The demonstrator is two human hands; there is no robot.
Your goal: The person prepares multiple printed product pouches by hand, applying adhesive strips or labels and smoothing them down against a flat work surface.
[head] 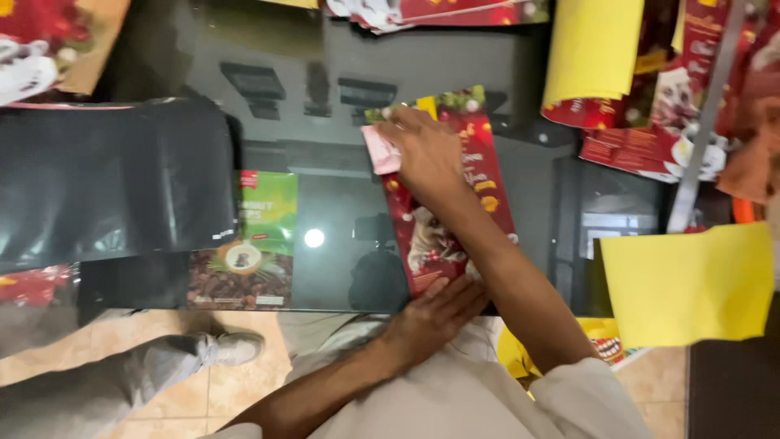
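My right hand (426, 154) lies palm down at the far end of a long red printed cardboard sheet (451, 203), its fingers bent over a small pink slip of paper (379, 151) and pinching it against the sheet's left edge; I cannot tell how firmly it is held. My left hand (435, 313) rests flat and open on the sheet's near end, fingers spread, pressing it to the dark glass tabletop (325, 187). The sheet runs lengthwise away from me, near the table's front edge. Just left of it, seen through the glass, is a green and brown printed carton (252, 244), and beyond that a black glossy plastic sheet (114, 179). To the right lie two yellow paper sheets (686, 280), one near, one far, with more red printed sheets (642, 130) stacked between them.
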